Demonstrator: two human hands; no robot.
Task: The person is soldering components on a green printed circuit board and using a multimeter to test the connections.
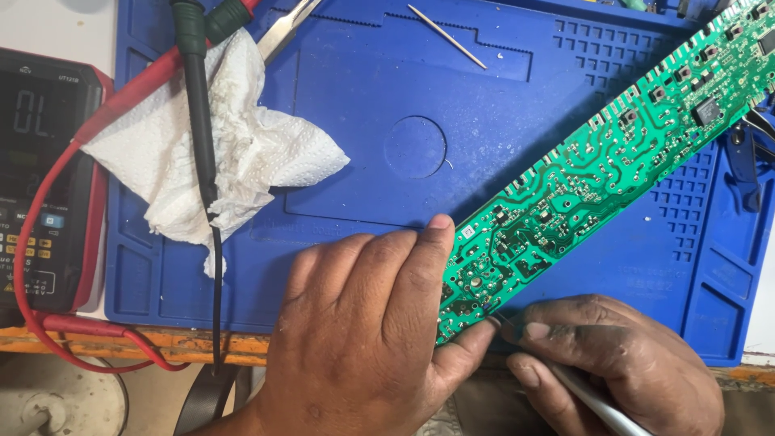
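On the blue mat [387,97], a long green circuit board [589,161] lies slantwise, its lower end near the front edge and its far end at the upper right. At that lower end the left hand [363,331] grips the board, fingers closed around its edge, while the right hand [622,363] pinches a thin metal tool [593,400], its tip touching the board's corner. Left of the hands lie a crumpled paper towel [242,153], red and black probe leads [198,121], and a multimeter [44,178]; a toothpick [446,36] rests near the mat's top.
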